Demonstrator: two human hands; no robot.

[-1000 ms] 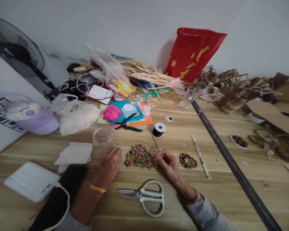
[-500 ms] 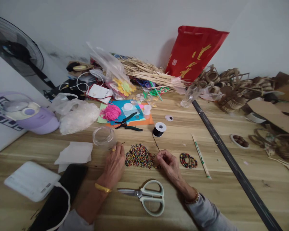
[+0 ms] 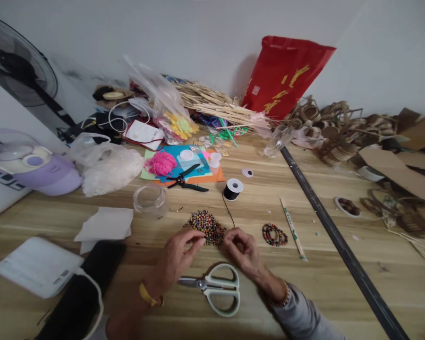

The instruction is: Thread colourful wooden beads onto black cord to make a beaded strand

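**Two hands at a bead pile, lower centre of the frame**

The heap of small multicoloured beads (image 3: 206, 225) lies on the pale wooden tabletop (image 3: 340, 293), just below centre. The left hand (image 3: 177, 259) reaches in from the lower left, fingertips drawn together at the heap's near edge; whether they grip a bead cannot be told. The right hand (image 3: 241, 246), curled just right of the heap, pinches a thin black cord (image 3: 228, 212) that runs up to a black-wound white spool (image 3: 233, 188). White-handled scissors (image 3: 217, 287) lie below both hands. Beaded bracelets (image 3: 274, 234) rest to the right, beside a paper-wrapped chopstick (image 3: 292, 230) with unreadable green print. A clear glass jar (image 3: 150, 200) stands at the upper left of the heap. Gold characters on the red bag (image 3: 285, 75), top centre, are illegible.
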